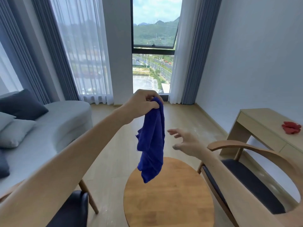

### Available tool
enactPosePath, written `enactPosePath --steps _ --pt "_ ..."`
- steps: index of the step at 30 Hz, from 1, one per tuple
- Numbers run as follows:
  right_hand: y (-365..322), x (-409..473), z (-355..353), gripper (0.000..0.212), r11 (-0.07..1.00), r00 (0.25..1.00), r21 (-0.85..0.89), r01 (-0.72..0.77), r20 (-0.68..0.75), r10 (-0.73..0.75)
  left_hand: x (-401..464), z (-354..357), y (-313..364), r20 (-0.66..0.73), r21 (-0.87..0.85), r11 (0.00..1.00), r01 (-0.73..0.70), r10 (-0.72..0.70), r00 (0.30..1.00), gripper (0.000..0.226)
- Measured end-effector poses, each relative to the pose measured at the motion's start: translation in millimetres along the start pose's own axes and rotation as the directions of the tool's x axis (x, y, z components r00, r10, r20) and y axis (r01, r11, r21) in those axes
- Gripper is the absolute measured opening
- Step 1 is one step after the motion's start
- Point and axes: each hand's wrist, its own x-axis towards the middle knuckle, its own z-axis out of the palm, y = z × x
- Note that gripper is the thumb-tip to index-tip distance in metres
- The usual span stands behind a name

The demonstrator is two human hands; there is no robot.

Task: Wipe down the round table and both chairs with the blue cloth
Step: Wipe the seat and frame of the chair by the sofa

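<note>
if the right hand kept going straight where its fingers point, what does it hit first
Most likely the blue cloth. The right hand is open, its fingers aimed left at the cloth hanging from the left hand above the table. Depth is unclear, so it might pass just in front of or behind it.

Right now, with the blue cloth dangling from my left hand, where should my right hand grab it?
Probably its free lower corner, coming from the right. The blue cloth hangs bunched from the left hand pinching its top, and the open right hand is beside its loose folds, above the round table.
</note>
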Motion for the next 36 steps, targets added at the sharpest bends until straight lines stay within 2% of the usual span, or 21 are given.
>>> enactPosePath --steps 2,4,7,9,12,14,15,18,21,24,26,29,31,33,36 --pt "21 0 24 0.071 0.994 0.991 -0.089 -0.061 0.111 0.071 0 -5 10 -0.024 0.004 0.999 -0.042 0.042 0.999 0.028" --pt "35 1 46 0.078 0.987 0.981 -0.129 -0.093 0.156 0.113 -1 -13 20 -0.052 0.003 0.997 -0.073 0.073 0.996 0.027" --pt "47 3 70 0.081 0.987 0.966 -0.104 -0.125 0.216 0.145 -3 -29 30 -0.1 -0.022 0.995 -0.096 0.093 0.991 0.029" --pt "48 4 80 0.07 0.992 0.961 -0.042 -0.121 0.247 0.128 -5 -40 34 -0.118 -0.051 0.994 -0.1 0.093 0.989 0.031" --pt "45 7 85 0.03 0.997 0.973 -0.008 -0.072 0.218 0.072 -10 -57 33 -0.141 -0.081 0.992 -0.093 0.081 0.987 0.031" --pt "44 8 83 0.021 0.997 0.978 0.036 -0.074 0.196 0.066 -13 -68 28 -0.175 -0.123 0.989 -0.077 0.054 0.983 0.03" --pt "41 7 82 0.028 0.992 0.975 0.099 -0.083 0.213 0.061 -15 -72 25 -0.195 -0.155 0.986 -0.068 0.037 0.98 0.031" --pt "22 4 89 0.069 0.949 0.955 0.3 -0.092 0.296 -0.001 -18 -79 21 -0.223 -0.205 0.976 -0.066 0.019 0.975 0.032" --pt "2 8 112 0.057 0.964 0.959 0.265 -0.011 0.276 -0.065 -20 -81 23 -0.213 -0.181 0.98 -0.085 0.046 0.976 0.032" --pt "-17 13 134 0.065 0.953 0.932 0.302 0.003 0.345 -0.112 -24 -88 25 -0.235 -0.183 0.978 -0.097 0.052 0.971 0.03" --pt "-29 18 147 0.053 0.957 0.949 0.288 0.036 0.289 -0.123 -27 -95 27 -0.249 -0.181 0.979 -0.098 0.051 0.967 0.028" --pt "-46 29 159 0.009 0.971 0.993 0.228 0.075 0.067 -0.092 -33 -105 26 -0.253 -0.146 0.984 -0.099 0.06 0.966 0.028" --pt "-46 34 156 0.019 0.976 0.996 0.2 0.088 -0.026 -0.084 -37 -116 22 -0.279 -0.119 0.989 -0.089 0.052 0.959 0.03" --pt "-36 38 136 0.023 0.981 0.992 0.157 0.118 -0.058 -0.11 -43 -132 13 -0.325 -0.102 0.993 -0.062 0.025 0.945 0.032" --pt "-14 41 90 0.005 0.978 0.991 0.168 0.125 0.032 -0.132 -53 -157 -10 -0.412 -0.075 0.997 0.026 -0.055 0.909 0.033"
